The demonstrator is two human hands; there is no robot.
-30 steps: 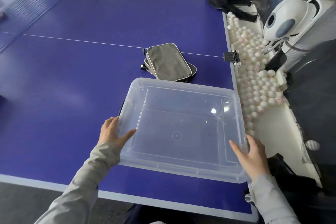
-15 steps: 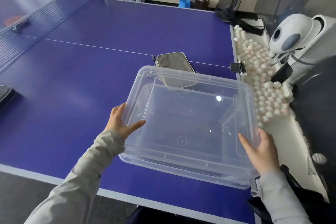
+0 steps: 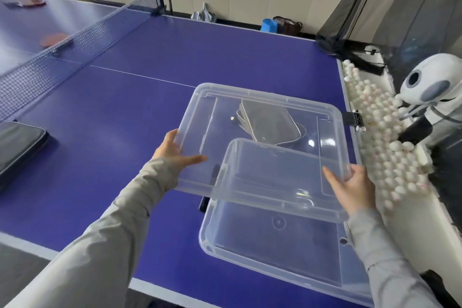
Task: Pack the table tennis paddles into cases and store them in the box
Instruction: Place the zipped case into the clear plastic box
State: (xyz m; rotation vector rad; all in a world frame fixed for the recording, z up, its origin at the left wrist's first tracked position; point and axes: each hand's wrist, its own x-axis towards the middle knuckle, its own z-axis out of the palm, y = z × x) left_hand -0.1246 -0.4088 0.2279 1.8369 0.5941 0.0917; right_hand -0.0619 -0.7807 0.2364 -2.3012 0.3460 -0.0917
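Observation:
A clear plastic lid hangs tilted above the table, lifted off the clear storage box. The box stands open near the table's front right corner. My left hand grips the lid's left rim, thumb on top. My right hand grips its right rim. Two stacked grey paddle cases lie on the table behind the box, seen through the lid. Two red paddles lie beyond the net.
The blue table carries a net at the left. A black case lies at the left edge. A white tray of several balls and a ball machine stand along the right side.
Both hands have raised the lid off the box and carried it up and back, over the grey cases. The box has stayed on the table.

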